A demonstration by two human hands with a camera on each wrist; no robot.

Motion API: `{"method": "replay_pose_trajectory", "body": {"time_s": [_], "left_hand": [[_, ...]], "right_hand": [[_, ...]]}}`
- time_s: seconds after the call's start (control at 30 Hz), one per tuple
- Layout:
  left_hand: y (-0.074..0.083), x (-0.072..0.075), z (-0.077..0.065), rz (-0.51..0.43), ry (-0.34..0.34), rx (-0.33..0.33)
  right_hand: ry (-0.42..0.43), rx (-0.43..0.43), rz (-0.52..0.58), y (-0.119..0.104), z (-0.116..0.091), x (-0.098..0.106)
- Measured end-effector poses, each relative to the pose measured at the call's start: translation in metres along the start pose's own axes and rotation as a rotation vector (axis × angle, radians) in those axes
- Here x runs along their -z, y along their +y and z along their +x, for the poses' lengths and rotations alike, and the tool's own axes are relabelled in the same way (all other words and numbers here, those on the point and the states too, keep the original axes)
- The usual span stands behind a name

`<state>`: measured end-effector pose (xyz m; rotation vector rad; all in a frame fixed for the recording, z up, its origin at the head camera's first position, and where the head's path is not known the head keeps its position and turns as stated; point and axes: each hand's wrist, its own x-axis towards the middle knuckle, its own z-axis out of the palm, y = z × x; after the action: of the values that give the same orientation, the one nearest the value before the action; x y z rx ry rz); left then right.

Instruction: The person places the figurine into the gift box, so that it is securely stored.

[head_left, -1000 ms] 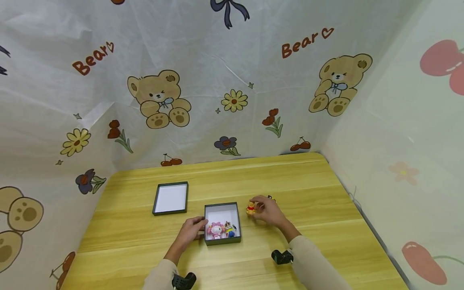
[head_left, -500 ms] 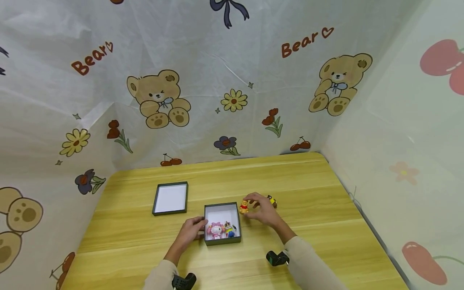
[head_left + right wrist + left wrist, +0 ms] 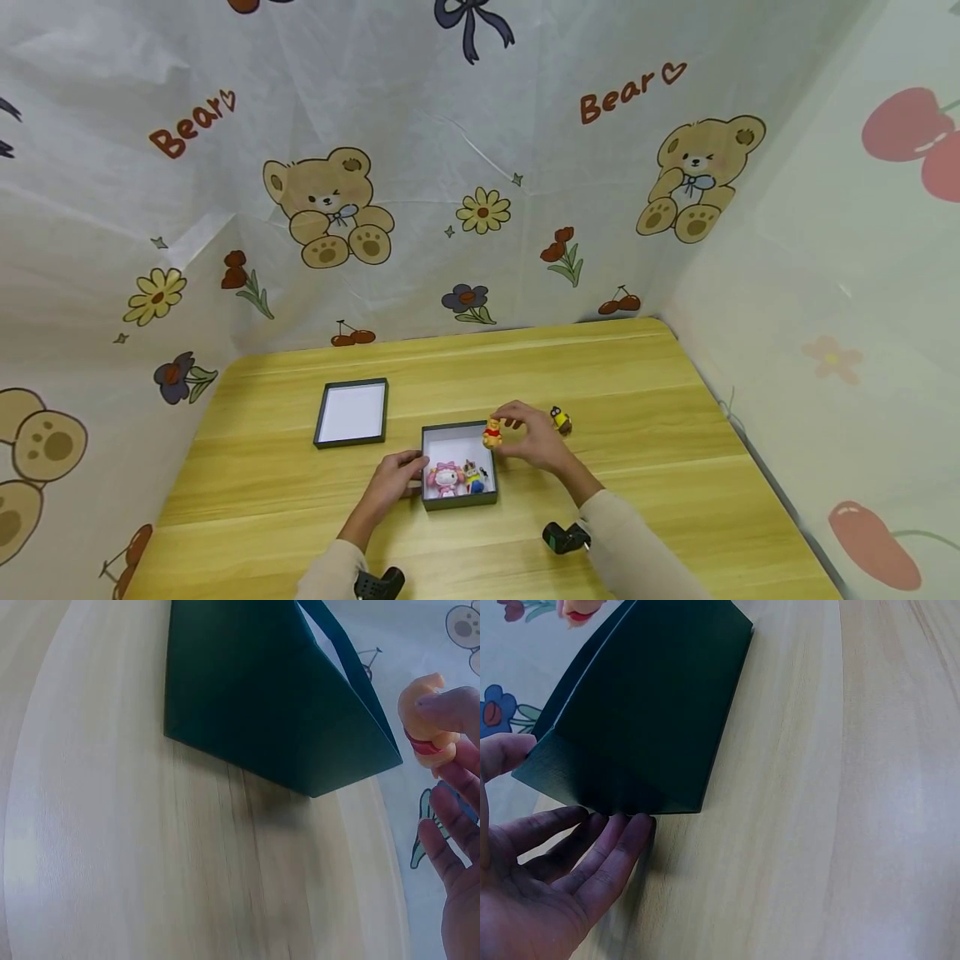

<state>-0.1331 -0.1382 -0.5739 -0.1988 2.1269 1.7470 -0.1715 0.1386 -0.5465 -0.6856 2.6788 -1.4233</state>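
My right hand (image 3: 536, 437) pinches a small orange-yellow bear figurine (image 3: 491, 433) in a red top, raised over the right rim of a square dark green box (image 3: 459, 502). In the right wrist view, thumb and fingertips grip the bear figurine (image 3: 424, 724) while the other fingers stay spread. My left hand (image 3: 393, 481) holds the box's left side. The left wrist view shows that thumb at the top rim and the fingertips along the lower edge of the green wall (image 3: 652, 712). Inside the white-lined box are a pink figurine (image 3: 446, 478) and a blue-and-yellow figurine (image 3: 474, 477).
A matching shallow lid (image 3: 351, 412), white inside, lies left of and behind the box. Beyond the right hand, a yellow and dark figurine (image 3: 561, 420) rests on the wooden table (image 3: 637, 500). Printed cloth walls (image 3: 420, 250) stand along the back and sides.
My right hand has carried the bear figurine leftward, from beside the box to over its right rim. The yellow and dark figurine has come into fuller view. My left hand stays at the box.
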Motion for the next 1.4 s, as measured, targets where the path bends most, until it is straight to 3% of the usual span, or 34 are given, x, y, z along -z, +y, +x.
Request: {"method": "replay_pose_trajectory", "body": {"time_s": [0.2,0.37,0.53,0.67,0.83,1.0,1.4], "left_hand": [[0.014,-0.001,-0.008,0.018,-0.006,0.002],[0.006,-0.001,-0.001,0.033,0.015,0.008],[-0.002,0.000,0.004,0.034,0.016,0.014],[-0.002,0.000,0.005,0.028,0.012,0.015],[0.010,-0.001,-0.005,0.023,-0.003,0.005],[-0.003,0.000,0.004,0.010,0.007,0.008],[-0.006,0.001,0.006,0.016,0.007,0.006]], "right_hand": [[-0.026,0.017,0.021,-0.004,0.003,-0.006],[-0.046,0.012,0.014,-0.004,0.005,-0.013],[-0.041,0.034,-0.064,-0.005,0.005,-0.020],[-0.029,0.050,-0.124,-0.006,0.005,-0.026],[-0.019,0.025,-0.155,-0.009,0.006,-0.031],[0.002,-0.005,-0.196,-0.014,0.007,-0.036],[0.049,-0.009,-0.327,-0.018,0.008,-0.047]]}}
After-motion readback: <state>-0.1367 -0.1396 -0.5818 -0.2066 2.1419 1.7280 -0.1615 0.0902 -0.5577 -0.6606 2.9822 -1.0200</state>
